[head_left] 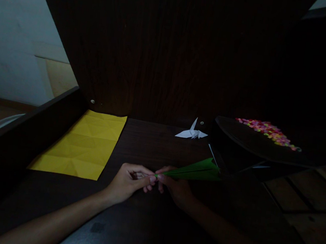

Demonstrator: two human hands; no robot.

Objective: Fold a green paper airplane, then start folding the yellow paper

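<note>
A folded piece of green paper (195, 170) narrows to a point at its left end and widens toward the right. My left hand (132, 181) pinches the narrow tip between thumb and fingers. Right beside it, my right hand (174, 185) also pinches the paper close to that tip, and the wide end reaches out over this hand to the right. Both hands are above the dark wooden surface (145, 139). Beyond them a white paper crane (191, 134) rests near the back panel. The folds inside my fingers are hidden.
A creased yellow paper sheet (85, 144) lies at the left, beside a raised dark edge (32, 122). A dark upright panel (174, 52) closes off the back. On the right, a dark curved surface (238, 137) bears a cluster of small pink, red and yellow pieces (271, 133).
</note>
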